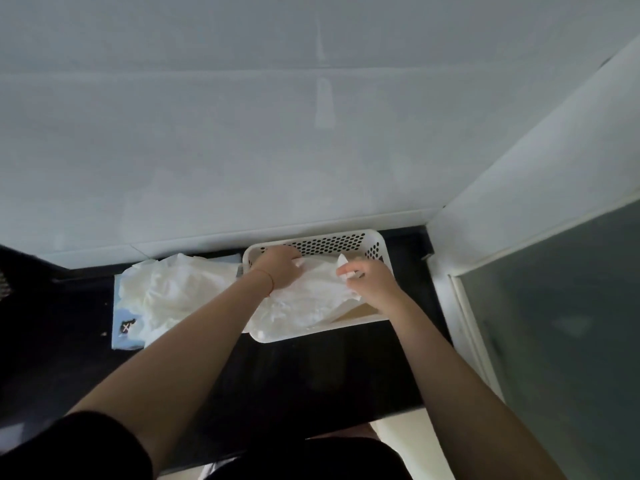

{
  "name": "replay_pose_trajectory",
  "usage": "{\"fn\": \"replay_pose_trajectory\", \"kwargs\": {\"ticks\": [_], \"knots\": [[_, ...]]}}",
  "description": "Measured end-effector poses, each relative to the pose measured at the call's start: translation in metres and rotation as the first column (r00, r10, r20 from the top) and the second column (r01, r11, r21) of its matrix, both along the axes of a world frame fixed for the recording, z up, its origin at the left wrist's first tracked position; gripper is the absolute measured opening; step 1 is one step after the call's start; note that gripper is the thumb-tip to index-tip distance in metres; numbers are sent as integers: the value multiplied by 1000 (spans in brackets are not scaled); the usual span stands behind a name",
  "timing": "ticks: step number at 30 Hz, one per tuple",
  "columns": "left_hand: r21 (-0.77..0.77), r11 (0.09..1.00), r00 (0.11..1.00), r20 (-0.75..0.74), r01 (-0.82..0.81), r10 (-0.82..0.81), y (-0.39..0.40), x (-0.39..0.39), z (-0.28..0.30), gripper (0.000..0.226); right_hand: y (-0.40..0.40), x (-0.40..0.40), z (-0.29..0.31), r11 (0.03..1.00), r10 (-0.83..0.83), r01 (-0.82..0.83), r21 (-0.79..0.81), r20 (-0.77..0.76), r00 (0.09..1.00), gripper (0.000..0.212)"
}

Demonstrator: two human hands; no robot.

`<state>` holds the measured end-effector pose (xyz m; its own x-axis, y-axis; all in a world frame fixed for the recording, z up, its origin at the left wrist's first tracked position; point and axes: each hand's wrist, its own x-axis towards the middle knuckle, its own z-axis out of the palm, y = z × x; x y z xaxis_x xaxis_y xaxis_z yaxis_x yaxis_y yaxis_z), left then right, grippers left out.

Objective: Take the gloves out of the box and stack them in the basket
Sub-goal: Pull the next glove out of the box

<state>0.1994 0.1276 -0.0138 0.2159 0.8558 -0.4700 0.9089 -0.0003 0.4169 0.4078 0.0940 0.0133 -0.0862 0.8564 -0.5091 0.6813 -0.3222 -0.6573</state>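
Gloves (304,299), thin and white, lay heaped in the white perforated basket (346,242) on the dark counter (329,368); the left hand (280,268) rested on the pile at the basket's far left, fingers curled into the material; the right hand (367,275) pinched a fold of glove at the right side, the two hands apart; more white gloves (180,289) spilled over the light blue box (126,327) just left of the basket, against the pale wall (242,150).
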Motion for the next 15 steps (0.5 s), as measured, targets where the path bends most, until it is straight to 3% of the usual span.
{"fn": "replay_pose_trajectory", "kwargs": {"ticks": [7, 11, 15], "knots": [[81, 979, 983, -6, -185, 186, -4, 24, -30, 32, 8, 16, -32, 958, 270, -287, 25, 270, 924, 44], [400, 908, 983, -75, -127, 170, -16, 29, -34, 23, 8, 13, -38, 926, 315, -371, 73, 395, 863, 41], [553, 832, 976, -152, -49, 158, -32, 31, -33, 43, 6, 11, -37, 874, 364, -480, 74, 553, 750, 25]]}}
